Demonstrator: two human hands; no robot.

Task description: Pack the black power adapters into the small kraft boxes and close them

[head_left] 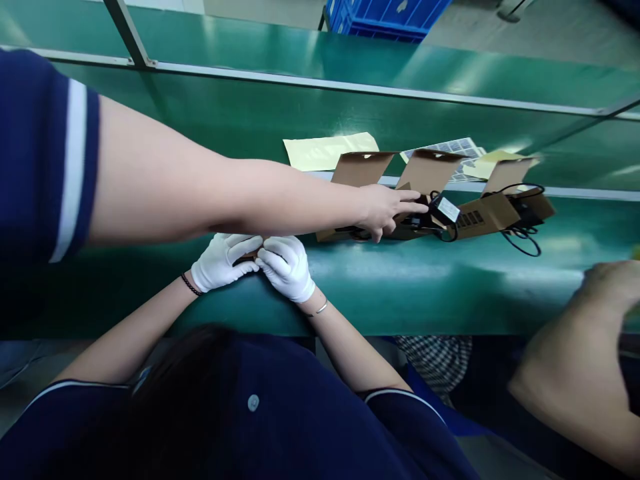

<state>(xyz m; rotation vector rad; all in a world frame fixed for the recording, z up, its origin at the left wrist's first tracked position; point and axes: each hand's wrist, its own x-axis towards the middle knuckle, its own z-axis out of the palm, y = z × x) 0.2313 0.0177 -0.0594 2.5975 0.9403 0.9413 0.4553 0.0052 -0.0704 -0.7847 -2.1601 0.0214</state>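
My left hand (223, 262), in a white glove, has its fingers closed on the near edge of a brown cardboard box (254, 253). My right hand (289, 268), also gloved in white, pinches the same box from the other side. Only a small brown strip with a dark gap shows between the fingertips. A co-worker's bare arm (240, 197) crosses just beyond my hands and hides the rest. That person's hand (385, 210) is spread over an open cardboard box (430, 170), beside a black power adapter (447, 210) with a white label and cable.
Another open box (363, 168) stands left of the adapter, and one with black cables (500, 210) lies to the right. Yellow paper (330, 152) and a label sheet (457, 150) lie behind. A blurred arm (585, 360) is at right. Blue crates (390, 17) stand beyond the green bench (380, 287).
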